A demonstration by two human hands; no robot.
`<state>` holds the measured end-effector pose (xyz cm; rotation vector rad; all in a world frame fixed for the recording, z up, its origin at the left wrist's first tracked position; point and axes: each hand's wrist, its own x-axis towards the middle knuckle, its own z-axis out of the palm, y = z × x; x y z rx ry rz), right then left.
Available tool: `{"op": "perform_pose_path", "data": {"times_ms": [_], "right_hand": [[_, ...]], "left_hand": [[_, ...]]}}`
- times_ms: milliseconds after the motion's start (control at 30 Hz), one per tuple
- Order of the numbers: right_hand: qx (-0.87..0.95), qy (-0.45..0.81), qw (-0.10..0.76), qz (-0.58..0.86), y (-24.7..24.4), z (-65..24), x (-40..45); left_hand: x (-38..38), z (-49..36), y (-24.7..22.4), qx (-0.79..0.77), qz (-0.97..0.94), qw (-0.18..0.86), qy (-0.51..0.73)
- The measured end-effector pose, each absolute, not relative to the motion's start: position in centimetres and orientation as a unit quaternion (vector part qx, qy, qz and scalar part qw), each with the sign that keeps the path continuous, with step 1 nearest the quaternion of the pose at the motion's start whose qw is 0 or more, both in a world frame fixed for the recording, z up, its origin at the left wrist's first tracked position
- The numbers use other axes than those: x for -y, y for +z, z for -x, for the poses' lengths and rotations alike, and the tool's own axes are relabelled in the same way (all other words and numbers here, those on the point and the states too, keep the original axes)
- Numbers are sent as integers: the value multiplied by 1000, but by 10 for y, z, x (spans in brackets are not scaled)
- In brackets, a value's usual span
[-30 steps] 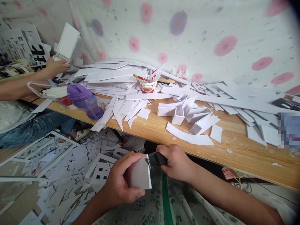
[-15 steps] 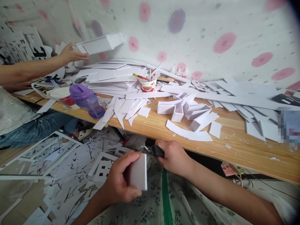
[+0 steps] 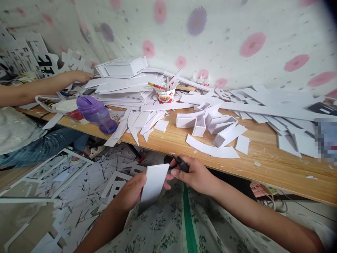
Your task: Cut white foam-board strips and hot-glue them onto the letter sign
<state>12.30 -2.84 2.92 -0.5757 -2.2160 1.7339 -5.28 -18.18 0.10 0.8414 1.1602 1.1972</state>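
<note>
My left hand (image 3: 131, 191) is closed on a white foam-board piece (image 3: 153, 184), held upright over my lap with a broad face turned toward me. Some fingertips show past its right edge. Just right of the board, my right hand (image 3: 196, 175) grips a small tool with a black handle (image 3: 182, 164) and a thin dark tip; its exact kind is hard to make out. The tip points up and left, close to the board's top right corner. On the table beyond lie folded white foam-board shapes (image 3: 222, 126) and a curved strip (image 3: 212, 147).
A purple bottle (image 3: 96, 112) stands near the edge of the wooden table (image 3: 263, 165). Behind it are stacked white boards (image 3: 126, 95) and a paper cup (image 3: 165, 96) holding sticks. Another person's hand (image 3: 81, 76) is at the left. Offcuts (image 3: 79, 207) cover the floor.
The piece in my left hand has turned to show its broad face. My right hand has tilted the tool's tip upward. The other person has put a white box shape on the stack.
</note>
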Motion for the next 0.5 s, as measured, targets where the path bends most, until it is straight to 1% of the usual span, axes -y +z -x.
{"op": "perform_pose_path", "data": {"times_ms": [67,100,167,267,333,433,500], "right_hand": [[718,658,128,188,31,-122,29],[708,669,126,188,31,-122,30],[712,658,132,203,30,-120,31],[703,649,143,253,28,-117,32],[675,672,141,268,27,-116,33],[658,707,133,221,26,-122,30],[683,693,139,182,26,-129,26]], "left_hand": [[176,50,0,-528,-342,589,507],[173,48,1,-555,-344,567,501],[167,43,3,-635,-389,471,474],[158,30,7,-726,-473,283,412],[153,21,8,-757,-489,211,379],[148,11,9,-781,-492,166,348],[148,11,10,-768,-506,160,357]]}}
